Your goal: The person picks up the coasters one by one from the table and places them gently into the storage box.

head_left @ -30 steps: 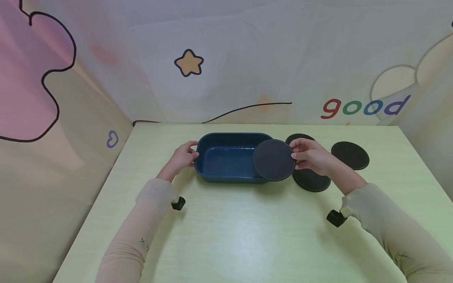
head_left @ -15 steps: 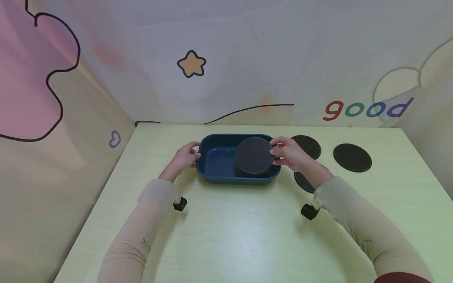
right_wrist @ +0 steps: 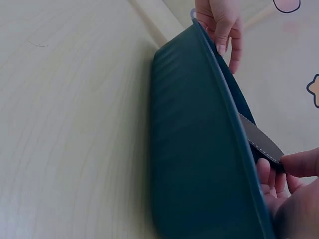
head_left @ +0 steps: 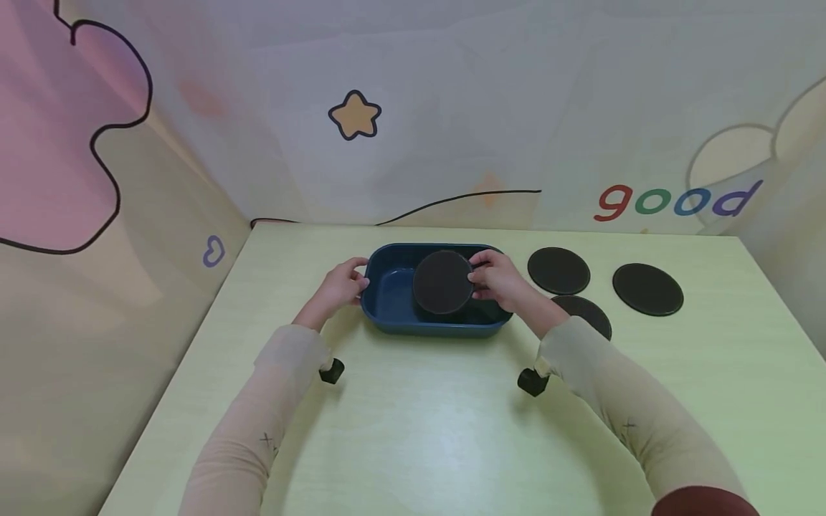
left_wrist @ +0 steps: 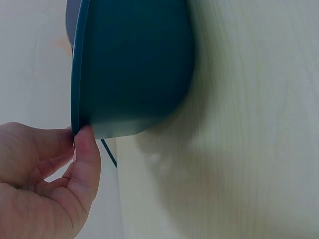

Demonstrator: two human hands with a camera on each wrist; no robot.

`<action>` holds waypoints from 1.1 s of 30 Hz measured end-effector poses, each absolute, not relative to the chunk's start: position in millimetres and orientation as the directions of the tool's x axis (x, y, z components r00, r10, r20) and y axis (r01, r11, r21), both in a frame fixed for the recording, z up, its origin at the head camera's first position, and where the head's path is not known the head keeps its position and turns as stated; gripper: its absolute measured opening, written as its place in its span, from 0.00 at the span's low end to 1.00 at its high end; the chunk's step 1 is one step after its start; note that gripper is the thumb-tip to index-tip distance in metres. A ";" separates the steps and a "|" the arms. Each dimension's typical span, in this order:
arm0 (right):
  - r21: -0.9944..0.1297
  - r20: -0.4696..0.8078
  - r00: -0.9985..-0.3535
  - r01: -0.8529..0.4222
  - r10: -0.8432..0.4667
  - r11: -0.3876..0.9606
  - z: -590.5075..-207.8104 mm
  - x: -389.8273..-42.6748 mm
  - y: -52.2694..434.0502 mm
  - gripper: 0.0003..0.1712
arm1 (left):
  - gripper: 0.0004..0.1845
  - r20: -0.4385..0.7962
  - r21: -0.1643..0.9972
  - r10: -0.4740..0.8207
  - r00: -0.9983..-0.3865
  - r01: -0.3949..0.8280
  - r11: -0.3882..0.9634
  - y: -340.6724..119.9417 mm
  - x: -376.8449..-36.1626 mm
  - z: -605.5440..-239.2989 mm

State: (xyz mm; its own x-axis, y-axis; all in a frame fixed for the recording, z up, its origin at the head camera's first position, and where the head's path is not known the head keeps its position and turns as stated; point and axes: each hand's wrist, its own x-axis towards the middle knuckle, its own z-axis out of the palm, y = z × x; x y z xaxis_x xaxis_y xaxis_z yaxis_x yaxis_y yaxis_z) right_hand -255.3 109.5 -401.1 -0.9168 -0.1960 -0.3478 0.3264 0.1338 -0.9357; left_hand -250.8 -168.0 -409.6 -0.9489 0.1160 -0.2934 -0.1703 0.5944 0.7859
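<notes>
A dark blue rectangular tray (head_left: pixel 390 315) sits on the pale green table (head_left: pixel 419 423). My left hand (head_left: pixel 338 285) grips the tray's left rim, thumb on its outer edge (left_wrist: pixel 84 144). My right hand (head_left: pixel 500 281) pinches a round dark coaster (head_left: pixel 443 282) by its right edge and holds it tilted over the inside of the tray. In the right wrist view the coaster's stitched edge (right_wrist: pixel 259 142) shows just above the tray's rim (right_wrist: pixel 219 84), with the left hand (right_wrist: pixel 219 22) at the far end.
Three more dark round coasters lie on the table right of the tray: one at the back (head_left: pixel 558 270), one further right (head_left: pixel 647 289), one partly hidden behind my right forearm (head_left: pixel 590 314). A printed backdrop (head_left: pixel 413 107) walls the table's rear and sides.
My right hand has carried the coaster leftward, from the tray's right end to over its middle. The left hand has stayed on the tray's rim.
</notes>
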 end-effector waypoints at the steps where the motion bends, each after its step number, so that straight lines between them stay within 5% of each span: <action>1: -0.934 -0.353 -0.917 0.333 -0.186 0.134 -402.3 -255.5 107.2 0.13 | 0.23 -0.292 0.785 0.116 -0.949 -0.169 0.596 -167.8 -250.8 -409.7; 12: -0.920 -0.381 -0.918 0.364 -0.109 0.148 -418.5 -262.7 92.6 0.15 | 0.23 -0.295 0.785 0.122 -0.948 -0.167 0.597 -166.9 -252.2 -411.0; 22: -0.881 -0.319 -0.947 0.285 -0.030 0.378 -423.9 -263.8 93.6 0.19 | 0.23 -0.286 0.778 0.124 -0.950 -0.154 0.609 -166.6 -253.4 -412.0; 33: -0.801 -0.185 -0.961 0.026 -0.205 0.598 -405.1 -249.0 111.8 0.19 | 0.23 -0.278 0.788 0.119 -0.953 -0.156 0.596 -166.1 -251.9 -411.8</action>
